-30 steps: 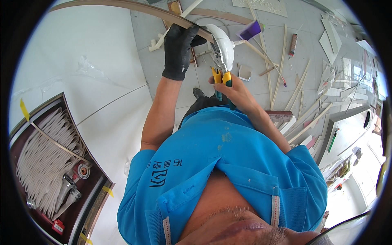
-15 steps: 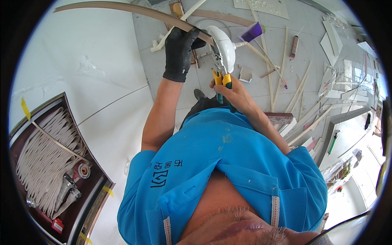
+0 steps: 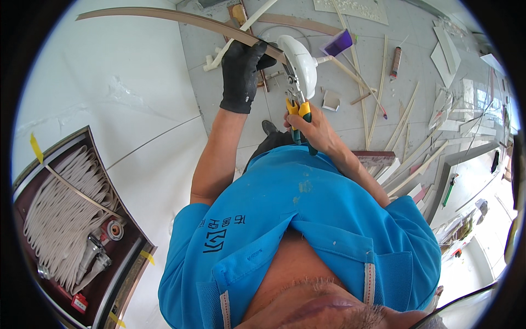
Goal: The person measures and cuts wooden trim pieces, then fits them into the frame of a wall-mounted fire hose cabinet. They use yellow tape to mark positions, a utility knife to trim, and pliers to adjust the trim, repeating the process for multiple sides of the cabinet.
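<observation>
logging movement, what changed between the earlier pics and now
The brown strip has shifted slightly toward the blue shirt, the gloved left hand with it. Nothing was taken up or let go: the left hand holds the strip, the right hand the yellow-handled cutters.

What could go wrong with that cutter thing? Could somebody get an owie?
Maybe! The gloved left hand holds the brown strip close to the yellow-handled cutter, so a finger could get nipped. The strip's far end sticks out past the hand and might wobble. Thin pale strips lie on the floor, so someone could trip.
</observation>
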A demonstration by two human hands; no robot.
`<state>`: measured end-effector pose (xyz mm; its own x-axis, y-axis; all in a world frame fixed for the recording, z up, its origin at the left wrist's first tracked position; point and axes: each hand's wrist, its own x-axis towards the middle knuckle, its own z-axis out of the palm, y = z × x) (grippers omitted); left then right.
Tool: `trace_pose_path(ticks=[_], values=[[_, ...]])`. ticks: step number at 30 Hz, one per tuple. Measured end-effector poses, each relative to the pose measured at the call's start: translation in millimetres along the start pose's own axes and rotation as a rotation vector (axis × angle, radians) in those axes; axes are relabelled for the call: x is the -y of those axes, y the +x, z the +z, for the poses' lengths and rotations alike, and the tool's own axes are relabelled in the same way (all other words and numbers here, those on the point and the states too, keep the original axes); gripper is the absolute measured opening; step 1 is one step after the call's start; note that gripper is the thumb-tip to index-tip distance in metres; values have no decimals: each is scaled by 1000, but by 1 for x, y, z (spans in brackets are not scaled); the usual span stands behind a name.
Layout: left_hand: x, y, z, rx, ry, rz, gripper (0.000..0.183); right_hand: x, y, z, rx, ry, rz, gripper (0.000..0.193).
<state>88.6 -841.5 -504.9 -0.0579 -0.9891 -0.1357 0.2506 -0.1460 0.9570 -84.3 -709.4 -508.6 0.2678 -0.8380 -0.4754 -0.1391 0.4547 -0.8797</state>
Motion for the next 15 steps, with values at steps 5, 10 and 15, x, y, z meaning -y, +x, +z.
trace_pose_path(ticks=[5,10,15], values=[[2,-2,2,-8,19,30,23,7,-3,1,-21,-14,2,40],[1,-2,2,-4,-7,19,24,2,-2,-1,-48,-82,-25,40],[-5,-2,3,30,33,19,25,-4,-2,-2,-47,-92,-80,40]])
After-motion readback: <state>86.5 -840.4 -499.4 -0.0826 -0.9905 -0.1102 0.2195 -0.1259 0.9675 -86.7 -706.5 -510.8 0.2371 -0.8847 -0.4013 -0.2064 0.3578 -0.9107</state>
